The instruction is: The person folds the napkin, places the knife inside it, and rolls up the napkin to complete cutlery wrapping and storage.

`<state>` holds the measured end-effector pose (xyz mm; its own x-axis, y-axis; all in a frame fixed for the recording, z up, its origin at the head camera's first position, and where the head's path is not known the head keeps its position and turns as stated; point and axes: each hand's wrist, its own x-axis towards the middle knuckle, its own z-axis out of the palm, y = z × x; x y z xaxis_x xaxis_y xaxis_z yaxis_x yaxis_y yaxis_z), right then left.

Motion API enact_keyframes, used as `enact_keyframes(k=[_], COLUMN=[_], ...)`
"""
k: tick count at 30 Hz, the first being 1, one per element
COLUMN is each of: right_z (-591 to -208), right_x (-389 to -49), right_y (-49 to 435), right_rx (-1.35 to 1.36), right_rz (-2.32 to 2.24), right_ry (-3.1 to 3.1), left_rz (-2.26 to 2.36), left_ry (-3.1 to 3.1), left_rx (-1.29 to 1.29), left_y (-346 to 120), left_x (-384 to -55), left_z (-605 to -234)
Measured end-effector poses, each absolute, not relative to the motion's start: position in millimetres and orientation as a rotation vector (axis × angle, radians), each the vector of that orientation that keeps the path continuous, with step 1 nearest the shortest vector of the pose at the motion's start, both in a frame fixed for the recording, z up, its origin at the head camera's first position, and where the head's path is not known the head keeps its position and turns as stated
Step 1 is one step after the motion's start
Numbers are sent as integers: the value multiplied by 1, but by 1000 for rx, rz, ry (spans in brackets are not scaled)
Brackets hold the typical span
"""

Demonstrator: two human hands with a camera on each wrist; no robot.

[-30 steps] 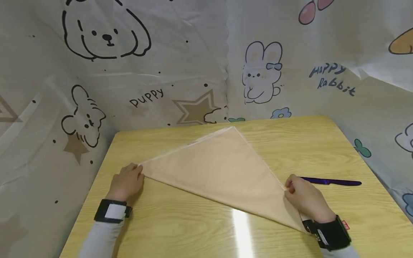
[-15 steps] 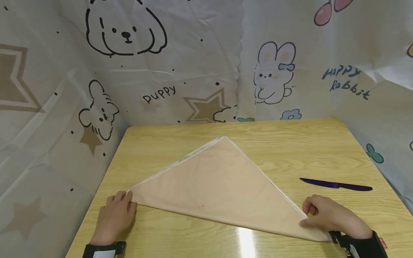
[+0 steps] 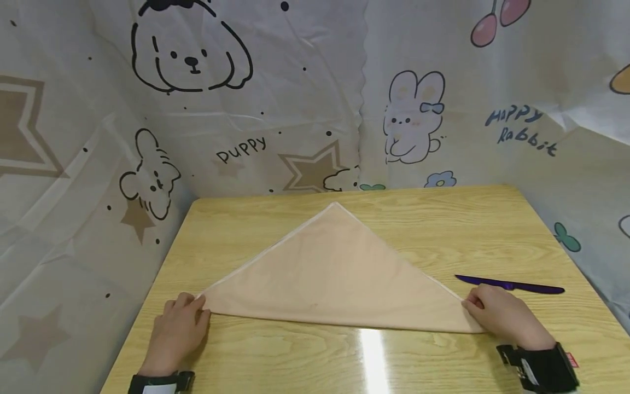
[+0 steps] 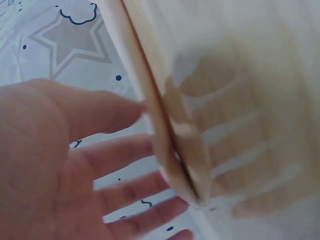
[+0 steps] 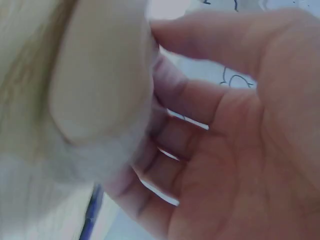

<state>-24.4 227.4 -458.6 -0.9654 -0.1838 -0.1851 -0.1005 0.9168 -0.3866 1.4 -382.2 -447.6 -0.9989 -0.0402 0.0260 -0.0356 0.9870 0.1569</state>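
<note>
A peach cloth (image 3: pixel 334 268) with pale edging lies folded into a triangle on the table, its peak pointing away from me. My left hand (image 3: pixel 177 331) is at the left corner, thumb and fingertips meeting the cloth there. In the left wrist view, the thumb touches the cloth's folded edge (image 4: pixel 150 100) while the fingers spread behind it. At the right corner, my right hand (image 3: pixel 509 317) pinches the cloth between thumb and curled fingers. The right wrist view shows the cloth (image 5: pixel 105 75) bulging beside those fingertips, blurred. The tip of the right corner is hidden by the hand.
A dark purple table knife (image 3: pixel 534 287) lies just beyond my right hand. Light wood-grain table (image 3: pixel 275 355) runs back to a cartoon-printed sheet (image 3: pixel 295 98) hung behind and along both sides.
My left hand has drawn its corner toward me. My right hand came toward me, then moved slightly away again, and the cloth's slanted front edge is now nearly level.
</note>
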Motion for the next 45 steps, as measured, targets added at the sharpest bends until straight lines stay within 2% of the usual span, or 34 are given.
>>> enact_keyframes(k=[18,28,35,45], right_z=[-464,-465,-475,-472], right_x=[-21,-32,-40,-51], right_y=[266,300,337,344], right_rx=[-138,-108,-133,-117], right_rz=[-674,-691,-552,-516], right_ry=[2804,3051,3157,3033], left_rz=[-462,-576,-447,-436], left_ry=[-2997,-3103,-3148,-3116], left_rx=[-95,-25,45,63], left_y=[-376,-386,-403,-402], left_x=[-5,-6,-8,-8], left_z=[-454,-448,-441,-437])
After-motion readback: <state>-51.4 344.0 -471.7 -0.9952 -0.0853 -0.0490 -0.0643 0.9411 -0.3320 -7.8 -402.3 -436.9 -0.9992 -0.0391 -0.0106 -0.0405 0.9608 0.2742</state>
